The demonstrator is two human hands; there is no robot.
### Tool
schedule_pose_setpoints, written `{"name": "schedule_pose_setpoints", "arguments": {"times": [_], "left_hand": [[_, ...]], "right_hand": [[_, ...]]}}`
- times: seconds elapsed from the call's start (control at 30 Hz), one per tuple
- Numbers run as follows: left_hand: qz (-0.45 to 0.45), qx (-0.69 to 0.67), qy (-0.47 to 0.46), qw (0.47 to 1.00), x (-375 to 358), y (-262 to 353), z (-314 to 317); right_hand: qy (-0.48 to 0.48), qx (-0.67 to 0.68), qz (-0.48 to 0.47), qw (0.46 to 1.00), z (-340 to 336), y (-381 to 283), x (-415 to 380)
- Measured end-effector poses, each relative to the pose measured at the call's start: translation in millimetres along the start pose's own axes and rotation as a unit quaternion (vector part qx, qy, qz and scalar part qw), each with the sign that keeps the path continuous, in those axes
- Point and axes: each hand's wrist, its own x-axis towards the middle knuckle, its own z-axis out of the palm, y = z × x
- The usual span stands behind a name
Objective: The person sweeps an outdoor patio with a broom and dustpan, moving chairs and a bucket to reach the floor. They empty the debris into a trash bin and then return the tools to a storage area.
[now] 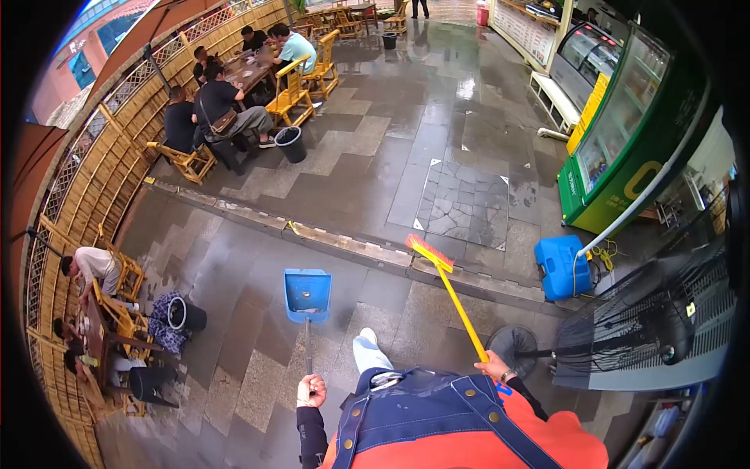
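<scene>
My left hand is closed around the grey handle of a blue dustpan, which points forward with a little litter in its pan. In my right hand is the yellow pole of a broom, the fingers wrapped round it. The broom's yellow head with red bristles is out ahead, overlapping the step edge in this view. A white shoe of mine shows between the two tools.
A low step crosses the wet paved floor. People sit at a wooden table by the bamboo fence, a black bin beside them. At right stand a green fridge, a blue plastic base and a black fan.
</scene>
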Motion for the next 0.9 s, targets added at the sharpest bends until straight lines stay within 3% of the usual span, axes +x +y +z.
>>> {"name": "schedule_pose_setpoints", "arguments": {"times": [0.07,0.17,0.23,0.27,0.4,0.47,0.53,0.63,0.67,0.73,0.83,0.9], "left_hand": [[-0.043,0.016,0.003,0.999,51.1,50.7,40.8],[-0.123,0.005,-0.031,0.992,124.8,108.8,119.0],[-0.103,0.009,0.003,0.995,174.6,134.0,188.8],[-0.140,-0.024,0.027,0.990,198.0,145.5,225.9],[-0.163,-0.017,-0.008,0.986,310.7,179.2,348.9],[-0.171,0.002,-0.010,0.985,363.0,185.5,399.6],[-0.186,-0.040,-0.012,0.982,405.3,188.2,444.0],[-0.179,-0.068,-0.019,0.981,452.8,189.9,528.7],[-0.164,-0.067,-0.035,0.984,467.7,193.0,546.5],[-0.178,-0.102,-0.025,0.978,484.9,201.7,591.9],[-0.178,-0.112,-0.009,0.978,516.9,220.9,650.2],[-0.168,-0.080,-0.005,0.983,547.8,238.9,674.7]], "right_hand": [[0.033,0.005,-0.017,0.999,16.7,-22.6,40.4],[0.098,-0.039,0.005,0.994,43.2,-116.2,46.0],[0.096,0.021,0.014,0.995,45.6,-137.8,69.1],[0.098,0.036,0.012,0.994,47.1,-148.6,79.6],[0.124,0.108,0.036,0.986,41.6,-203.7,125.3],[0.132,0.123,0.052,0.982,29.4,-227.1,166.9],[0.169,0.076,0.005,0.983,10.5,-257.9,212.1],[0.170,0.009,0.029,0.985,-30.4,-344.8,280.1],[0.162,0.024,0.002,0.987,-43.1,-369.4,300.2],[0.114,0.074,0.055,0.989,-71.1,-430.4,338.4],[0.113,-0.031,0.009,0.993,-97.5,-522.5,392.3],[0.089,0.034,0.026,0.995,-119.9,-558.3,447.0]]}}
